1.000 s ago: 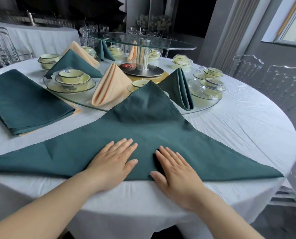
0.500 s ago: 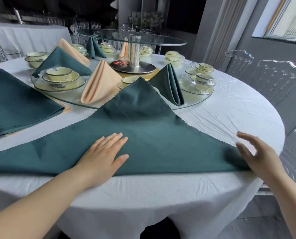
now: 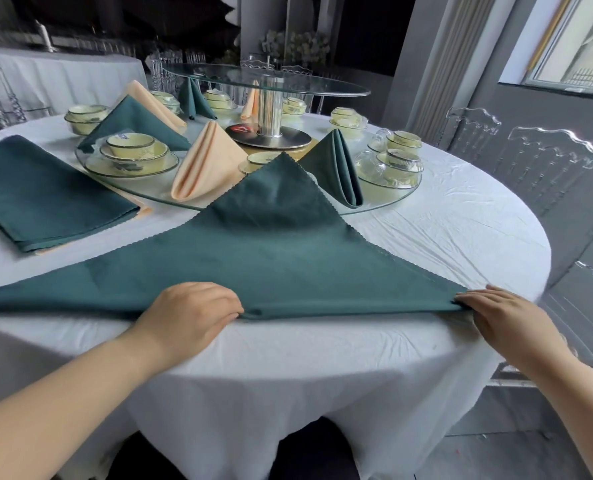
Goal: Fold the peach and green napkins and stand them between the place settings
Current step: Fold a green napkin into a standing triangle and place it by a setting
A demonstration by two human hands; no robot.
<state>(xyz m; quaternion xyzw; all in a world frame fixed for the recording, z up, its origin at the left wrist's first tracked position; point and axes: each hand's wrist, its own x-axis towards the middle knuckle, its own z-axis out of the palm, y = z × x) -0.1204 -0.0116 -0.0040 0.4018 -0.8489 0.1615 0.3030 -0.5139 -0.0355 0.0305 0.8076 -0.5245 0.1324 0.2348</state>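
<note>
A green napkin (image 3: 274,251) folded into a wide triangle lies flat on the white tablecloth, its apex resting on the glass turntable (image 3: 191,202). My left hand (image 3: 187,313) is curled on the middle of its near folded edge. My right hand (image 3: 509,317) pinches the triangle's right corner at the table's edge. On the turntable a folded peach napkin (image 3: 205,164) and a folded green napkin (image 3: 336,168) stand between place settings (image 3: 132,155). A stack of flat green napkins (image 3: 42,192) over a peach one lies at the left.
Bowl and cup settings (image 3: 395,164) ring the turntable, with more standing napkins (image 3: 139,123) behind. A steel post (image 3: 271,112) carries an upper glass tier. Clear acrylic chairs (image 3: 544,161) stand to the right. Another covered table (image 3: 63,77) is at the back left.
My right hand slid from the napkin's middle out to its right corner and took hold of it. My left hand's fingers curled down on the near edge.
</note>
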